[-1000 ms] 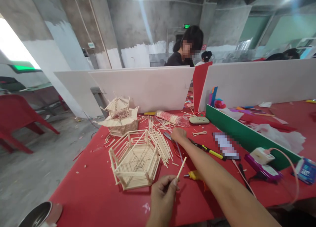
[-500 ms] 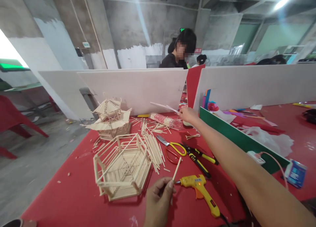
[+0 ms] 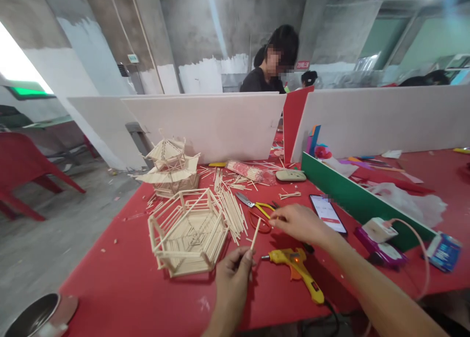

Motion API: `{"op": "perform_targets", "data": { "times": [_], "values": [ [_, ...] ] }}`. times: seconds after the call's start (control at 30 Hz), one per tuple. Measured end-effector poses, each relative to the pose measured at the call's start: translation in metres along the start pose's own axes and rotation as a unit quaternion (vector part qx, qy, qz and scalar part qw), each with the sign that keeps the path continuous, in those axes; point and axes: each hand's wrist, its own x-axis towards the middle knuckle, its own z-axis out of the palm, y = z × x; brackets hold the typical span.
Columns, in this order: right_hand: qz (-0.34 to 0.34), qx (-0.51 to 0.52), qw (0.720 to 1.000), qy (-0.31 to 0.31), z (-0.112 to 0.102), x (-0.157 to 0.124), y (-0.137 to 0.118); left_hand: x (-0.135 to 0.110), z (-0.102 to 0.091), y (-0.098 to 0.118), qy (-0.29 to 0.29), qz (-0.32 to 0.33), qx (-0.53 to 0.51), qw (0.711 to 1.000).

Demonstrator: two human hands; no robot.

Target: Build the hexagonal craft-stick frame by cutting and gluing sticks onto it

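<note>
Stick [image 3: 256, 235] stays pinched in the left hand [image 3: 234, 274]; the right hand [image 3: 301, 223], grip unclear, has drawn back near the scissors [image 3: 252, 204].

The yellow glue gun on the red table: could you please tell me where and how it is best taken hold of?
Probably by its handle, with the right hand coming from above and the right: the glue gun lies on its side, handle slanting toward the near right, while its nozzle points left, toward the left hand.
</note>
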Motion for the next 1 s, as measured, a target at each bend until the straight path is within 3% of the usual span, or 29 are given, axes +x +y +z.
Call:
{"op": "perform_targets", "data": {
  "times": [0.1,0.17,0.3,0.4,0.57,0.73,0.87,1.0],
  "values": [
    [0.075,-0.069,0.994,0.037,0.038,-0.057,0.000,-0.016,-0.009,0.000,0.009,0.007,-0.008,1.000],
    [0.082,-0.082,0.993,0.033,0.057,-0.082,0.000,-0.026,-0.016,0.001,0.010,0.018,-0.010,1.000],
    [0.085,-0.102,0.989,0.068,0.078,-0.106,-0.007,-0.040,-0.028,0.007,0.011,0.039,-0.015,0.999],
    [0.105,-0.101,0.986,0.086,0.076,-0.089,-0.015,-0.046,-0.033,0.008,0.014,0.042,-0.024,0.999],
    [0.080,-0.121,0.989,0.042,0.068,-0.007,-0.031,-0.050,-0.035,0.010,0.014,0.059,-0.034,0.998],
    [0.105,-0.151,0.983,-0.005,0.083,0.055,-0.046,-0.045,-0.046,0.019,0.035,0.057,-0.044,0.997],
    [0.130,-0.154,0.979,-0.012,0.083,0.056,-0.035,-0.037,-0.053,0.022,0.054,0.057,-0.040,0.996],
    [0.188,-0.142,0.971,-0.037,0.059,0.025,0.012,-0.026,-0.050,0.015,0.057,0.054,-0.042,0.996]
  ]
}}
